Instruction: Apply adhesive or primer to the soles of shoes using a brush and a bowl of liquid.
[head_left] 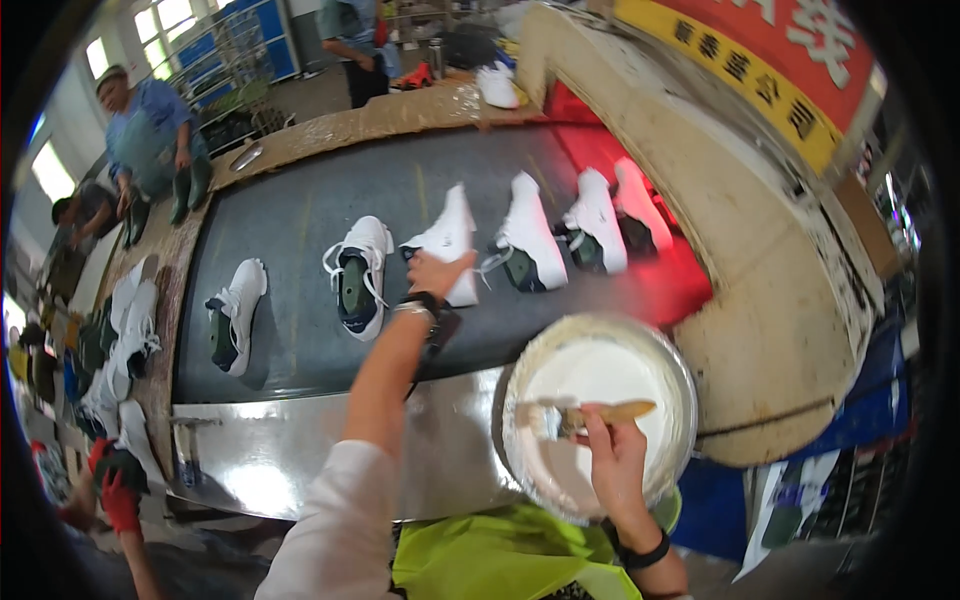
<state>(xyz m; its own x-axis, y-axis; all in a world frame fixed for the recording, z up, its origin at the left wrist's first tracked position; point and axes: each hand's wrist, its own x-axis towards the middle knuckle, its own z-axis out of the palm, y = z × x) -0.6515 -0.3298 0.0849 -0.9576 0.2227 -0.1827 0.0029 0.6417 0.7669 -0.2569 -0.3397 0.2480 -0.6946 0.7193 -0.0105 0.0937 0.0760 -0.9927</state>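
Note:
My left hand (pixel 437 273) reaches over the belt and grips a white sneaker (pixel 452 228) by its heel end; the shoe looks tipped onto its side. In my right hand (pixel 618 462) is a paintbrush (pixel 572 421) with a wooden handle, its bristles white and pointing left. The brush is over a round metal basin (pixel 688 385) holding thick white liquid (pixel 590 374). To the right of the held shoe, a white sneaker with a dark green inside (pixel 533 240) lies on the belt. Another laced sneaker (pixel 357 277) lies to its left.
The grey conveyor belt (pixel 290 210) runs toward a red-lit opening in a beige machine (pixel 740 250), where more sneakers lie. A metal ledge (pixel 440 440) borders the near side. Several shoes (pixel 140 320) line the left board. A co-worker's red-gloved hand (pixel 120 500) holds a dark item at lower left.

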